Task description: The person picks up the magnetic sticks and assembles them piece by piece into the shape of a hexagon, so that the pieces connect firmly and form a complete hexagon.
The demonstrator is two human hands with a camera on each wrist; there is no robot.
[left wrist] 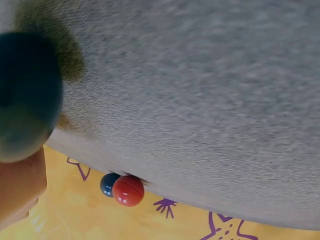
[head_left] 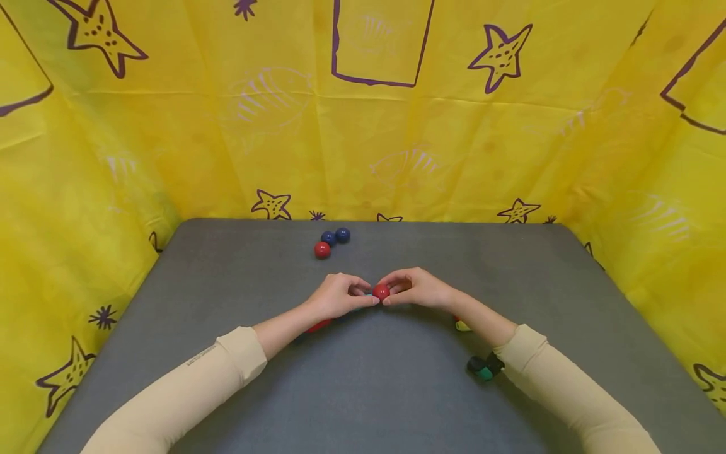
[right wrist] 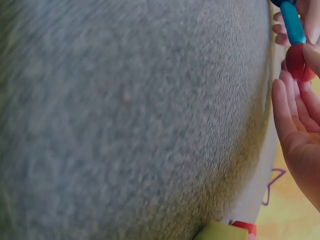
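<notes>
Both hands meet over the middle of the table. My right hand (head_left: 416,288) pinches a shiny red ball (head_left: 381,292) between thumb and fingers. In the right wrist view a teal rod (right wrist: 292,22) runs up from that ball, with a dark blue ball (right wrist: 276,2) at its far end. My left hand (head_left: 340,295) grips the rod, its fingers hiding most of it in the head view. Large and close in the left wrist view, a dark rounded piece (left wrist: 27,95) sits beside the left hand's fingers.
Toward the back of the grey table (head_left: 255,265) lie another red ball (head_left: 322,250) and two dark blue balls (head_left: 343,234). A red piece (head_left: 319,326) shows beneath the left forearm. By the right forearm are a yellow-and-red piece (head_left: 462,326) and black-and-green pieces (head_left: 484,367). Yellow cloth (head_left: 363,145) hangs around.
</notes>
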